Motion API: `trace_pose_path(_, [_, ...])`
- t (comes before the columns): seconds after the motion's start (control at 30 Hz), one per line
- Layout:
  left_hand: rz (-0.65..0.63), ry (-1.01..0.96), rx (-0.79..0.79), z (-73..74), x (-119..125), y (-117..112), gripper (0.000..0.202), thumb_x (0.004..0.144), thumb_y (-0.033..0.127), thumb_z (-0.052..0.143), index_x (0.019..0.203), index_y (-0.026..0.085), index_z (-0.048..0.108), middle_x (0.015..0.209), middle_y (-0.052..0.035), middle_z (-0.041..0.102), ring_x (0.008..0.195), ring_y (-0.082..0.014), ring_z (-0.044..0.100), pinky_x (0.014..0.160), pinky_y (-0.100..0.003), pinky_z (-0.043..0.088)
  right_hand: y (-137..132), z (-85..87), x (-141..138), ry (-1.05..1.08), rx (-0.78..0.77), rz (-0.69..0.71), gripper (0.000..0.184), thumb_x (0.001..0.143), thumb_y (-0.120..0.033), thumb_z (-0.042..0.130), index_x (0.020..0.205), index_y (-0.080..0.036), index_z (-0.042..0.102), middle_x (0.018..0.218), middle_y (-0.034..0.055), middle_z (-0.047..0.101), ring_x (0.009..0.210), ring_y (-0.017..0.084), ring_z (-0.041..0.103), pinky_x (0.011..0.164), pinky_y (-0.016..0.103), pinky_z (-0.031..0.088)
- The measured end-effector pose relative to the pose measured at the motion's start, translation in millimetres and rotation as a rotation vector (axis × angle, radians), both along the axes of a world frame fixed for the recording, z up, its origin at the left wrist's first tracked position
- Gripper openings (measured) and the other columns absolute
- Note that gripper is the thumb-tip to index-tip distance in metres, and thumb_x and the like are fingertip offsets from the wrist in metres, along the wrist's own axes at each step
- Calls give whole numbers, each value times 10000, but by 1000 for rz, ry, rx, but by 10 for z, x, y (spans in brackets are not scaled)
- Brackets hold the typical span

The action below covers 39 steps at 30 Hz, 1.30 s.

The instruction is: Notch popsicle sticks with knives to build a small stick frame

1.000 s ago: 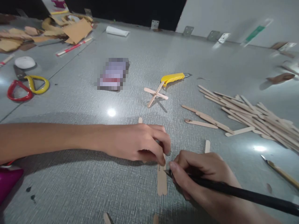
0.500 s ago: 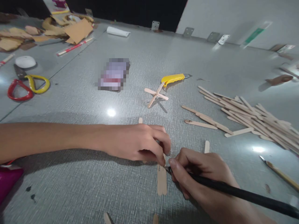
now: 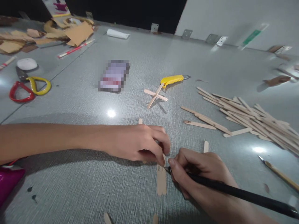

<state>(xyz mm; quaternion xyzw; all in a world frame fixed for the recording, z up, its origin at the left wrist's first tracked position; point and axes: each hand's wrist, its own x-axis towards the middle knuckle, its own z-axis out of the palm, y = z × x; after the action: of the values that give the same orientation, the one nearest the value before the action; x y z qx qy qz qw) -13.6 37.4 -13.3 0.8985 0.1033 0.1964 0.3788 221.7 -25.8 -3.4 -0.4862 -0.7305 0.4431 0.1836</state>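
Observation:
Two wooden craft sticks lie side by side on the table, with small dark marks near their middle. My left hand reaches in from the left, fingers curled, its fingertips pressing the upper part of the pair down. Under that hand lies another craft stick, its middle hidden. My right hand is closed around a long black pencil, the tip touching or nearly touching the right stick beside my left fingertips. Behind my right hand a further stick pokes out.
A pile of craft sticks spreads at right, near a thin pointed tool. Further back are a stick cross, a yellow cutter and a blurred phone-like rectangle. Scissors and paper scraps lie left.
Both hands keep nearly the same pose, the pencil still at the right stick. The whole view has shifted very slightly; nothing has been picked up or let go.

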Motion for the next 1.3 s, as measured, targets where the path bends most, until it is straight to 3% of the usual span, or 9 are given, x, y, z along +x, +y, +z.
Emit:
trace_pose_path(0.47, [21, 20, -41, 0, 0, -10, 202, 986, 72, 636, 962, 194, 795, 1132, -93, 724, 1094, -189, 630, 971, -309, 540, -7, 13, -15, -7, 1, 12, 402, 1001, -286, 522, 606, -240, 466, 429, -61, 490, 364, 73, 385, 365, 210, 286])
trace_pose_path(0.67, [11, -6, -35, -28, 6, -9, 195, 991, 73, 628, 975, 188, 785, 1129, -95, 724, 1088, -183, 621, 965, -303, 543, -20, 20, -9, -1, -115, 3, 409, 1035, -340, 487, 641, -239, 447, 449, -74, 442, 373, 71, 380, 376, 201, 284])
trace_pose_path(0.9, [1, -6, -23, 3, -5, -7, 172, 984, 50, 631, 1006, 136, 779, 1128, -119, 717, 1075, -185, 614, 969, -306, 540, -5, 35, -18, 44, -41, 33, 405, 1027, -300, 508, 632, -240, 444, 457, -74, 453, 388, 69, 368, 373, 203, 275])
trace_pose_path(1.3, [7, -8, -31, -22, -6, -10, 196, 996, 65, 615, 982, 177, 776, 1133, -101, 715, 1086, -182, 622, 970, -310, 542, 14, 19, -7, 21, -25, 51, 413, 1012, -276, 510, 605, -240, 449, 445, -61, 468, 373, 75, 383, 372, 218, 276])
